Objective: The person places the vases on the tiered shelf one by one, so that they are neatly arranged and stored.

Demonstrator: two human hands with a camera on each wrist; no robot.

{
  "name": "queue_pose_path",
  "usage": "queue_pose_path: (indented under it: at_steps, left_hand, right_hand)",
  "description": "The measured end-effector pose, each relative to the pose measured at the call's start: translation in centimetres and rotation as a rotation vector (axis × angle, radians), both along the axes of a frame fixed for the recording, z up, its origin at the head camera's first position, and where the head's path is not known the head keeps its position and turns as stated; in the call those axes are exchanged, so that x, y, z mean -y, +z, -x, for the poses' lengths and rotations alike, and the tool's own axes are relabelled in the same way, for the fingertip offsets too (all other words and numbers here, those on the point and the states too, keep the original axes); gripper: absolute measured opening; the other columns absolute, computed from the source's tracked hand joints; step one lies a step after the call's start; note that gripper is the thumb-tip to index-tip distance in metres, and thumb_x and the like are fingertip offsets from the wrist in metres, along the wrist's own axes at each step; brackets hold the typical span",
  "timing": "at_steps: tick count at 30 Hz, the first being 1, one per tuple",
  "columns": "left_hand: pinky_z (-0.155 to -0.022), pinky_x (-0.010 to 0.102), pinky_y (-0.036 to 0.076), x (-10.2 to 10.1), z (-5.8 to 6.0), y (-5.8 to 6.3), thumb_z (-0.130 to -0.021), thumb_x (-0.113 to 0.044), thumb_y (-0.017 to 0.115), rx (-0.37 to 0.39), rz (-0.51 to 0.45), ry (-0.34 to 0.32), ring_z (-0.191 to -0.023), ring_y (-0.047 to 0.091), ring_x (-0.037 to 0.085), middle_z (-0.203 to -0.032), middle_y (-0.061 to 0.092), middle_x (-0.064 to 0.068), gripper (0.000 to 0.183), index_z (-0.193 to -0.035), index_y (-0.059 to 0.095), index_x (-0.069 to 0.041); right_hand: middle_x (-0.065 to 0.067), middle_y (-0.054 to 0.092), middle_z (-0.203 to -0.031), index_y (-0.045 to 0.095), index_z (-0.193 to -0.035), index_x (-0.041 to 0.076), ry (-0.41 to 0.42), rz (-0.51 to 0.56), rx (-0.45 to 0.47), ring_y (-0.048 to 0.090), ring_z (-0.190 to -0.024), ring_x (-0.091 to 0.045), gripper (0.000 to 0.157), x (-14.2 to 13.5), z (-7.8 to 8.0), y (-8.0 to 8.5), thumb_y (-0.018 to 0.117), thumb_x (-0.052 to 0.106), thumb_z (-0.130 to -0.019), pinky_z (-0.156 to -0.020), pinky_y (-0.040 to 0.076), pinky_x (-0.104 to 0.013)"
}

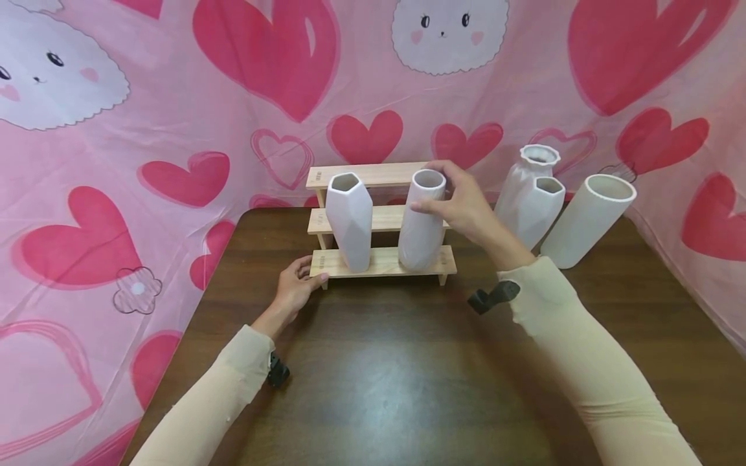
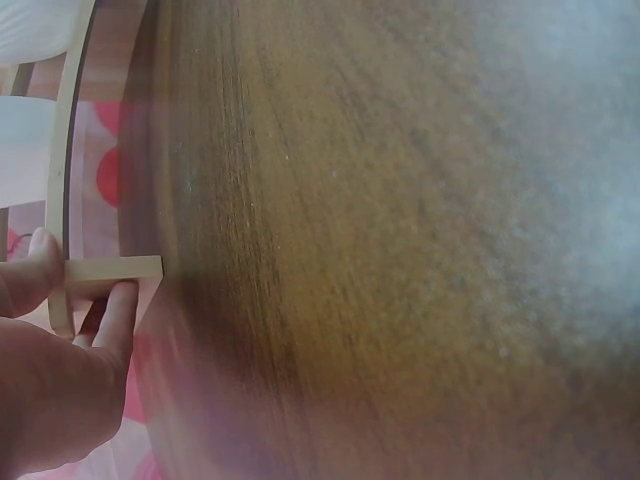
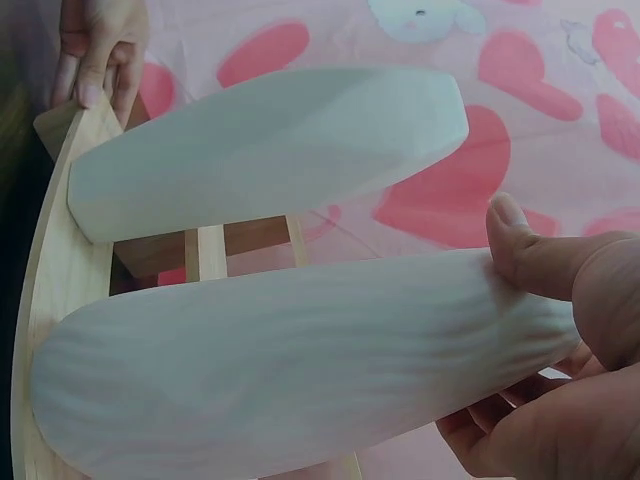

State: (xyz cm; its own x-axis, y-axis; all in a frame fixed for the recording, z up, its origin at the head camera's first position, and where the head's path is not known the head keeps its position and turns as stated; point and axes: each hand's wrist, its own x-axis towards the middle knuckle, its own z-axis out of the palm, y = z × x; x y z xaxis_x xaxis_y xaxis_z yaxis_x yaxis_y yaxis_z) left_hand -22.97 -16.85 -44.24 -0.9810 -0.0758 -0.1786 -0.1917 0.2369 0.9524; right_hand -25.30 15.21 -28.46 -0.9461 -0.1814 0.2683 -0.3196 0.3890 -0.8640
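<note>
A three-tier wooden display stand (image 1: 384,259) stands on the table. My left hand (image 1: 294,286) grips the left end of its lowest shelf, thumb on top and fingers around the edge and underneath. On that shelf, towards the right, a white vase with a rippled surface (image 1: 419,236) leans slightly, its base at the shelf. My right hand (image 1: 463,204) holds this vase near the rim, thumb in front and fingers behind; in the right wrist view the ripples (image 3: 250,370) show along its side. A white faceted vase (image 1: 351,223) stands to its left on the same shelf.
At the back right of the brown wooden table (image 1: 373,375) stand a white vase with a flared wavy rim (image 1: 513,181), a smaller faceted vase (image 1: 539,210) and a tall cylindrical vase (image 1: 585,220). A pink cloth with hearts (image 1: 367,139) hangs close behind the stand.
</note>
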Motion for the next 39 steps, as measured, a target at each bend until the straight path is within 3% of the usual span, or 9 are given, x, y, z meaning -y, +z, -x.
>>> queue_pose_path:
  at_steps: [7, 17, 23, 31, 39]
  left_hand:
    - [-0.081, 0.020, 0.047, -0.1, -0.1, 0.1, -0.088, -0.011, 0.071, -0.006, -0.003, 0.004, -0.119, 0.054, 0.026, -0.131, 0.056, 0.016, 0.063, -0.143, 0.041, -0.006]
    - [-0.079, 0.019, 0.047, -0.1, -0.1, 0.0, -0.089, -0.012, 0.070, 0.001, 0.004, 0.004, -0.117, 0.055, 0.026, -0.130, 0.056, 0.016, 0.063, -0.144, 0.040, -0.006]
    - [-0.078, 0.020, 0.047, -0.1, 0.0, 0.0, -0.088, -0.011, 0.070, -0.006, 0.001, 0.004, -0.113, 0.056, 0.025, -0.129, 0.058, 0.016, 0.061, -0.143, 0.042, -0.006]
    - [-0.075, 0.018, 0.047, -0.1, -0.1, 0.1, -0.089, -0.011, 0.070, -0.007, 0.008, 0.012, -0.109, 0.057, 0.022, -0.127, 0.058, 0.015, 0.060, -0.142, 0.042, -0.006]
    - [-0.076, 0.019, 0.046, -0.2, -0.1, 0.2, -0.089, -0.012, 0.070, -0.007, 0.013, 0.010, -0.111, 0.056, 0.023, -0.128, 0.058, 0.016, 0.060, -0.142, 0.042, -0.006]
  right_hand:
    - [-0.010, 0.058, -0.121, 0.051, -0.132, 0.009, 0.011, 0.024, -0.016, 0.055, -0.108, -0.024, 0.065, -0.1, -0.1, -0.1, 0.083, 0.012, -0.076, -0.095, 0.044, -0.042]
    - [-0.012, 0.052, -0.134, 0.043, -0.140, 0.011, -0.005, 0.094, -0.015, 0.053, -0.120, -0.032, 0.075, -1.9, -0.6, -0.4, 0.082, 0.016, -0.077, -0.101, 0.041, -0.046]
    - [-0.012, 0.050, -0.137, 0.043, -0.141, 0.012, -0.048, 0.114, -0.096, 0.047, -0.126, -0.030, 0.070, -4.2, -1.4, -0.3, 0.079, 0.012, -0.080, -0.103, 0.039, -0.045]
    - [-0.008, 0.048, -0.140, 0.044, -0.141, 0.013, -0.115, 0.143, -0.138, 0.045, -0.127, -0.020, 0.070, -7.3, -2.7, -0.5, 0.078, 0.005, -0.080, -0.103, 0.039, -0.039]
    - [-0.009, 0.052, -0.136, 0.047, -0.140, 0.012, -0.185, 0.097, -0.199, 0.049, -0.123, -0.017, 0.069, -9.1, -3.6, -1.2, 0.077, 0.001, -0.079, -0.100, 0.040, -0.032]
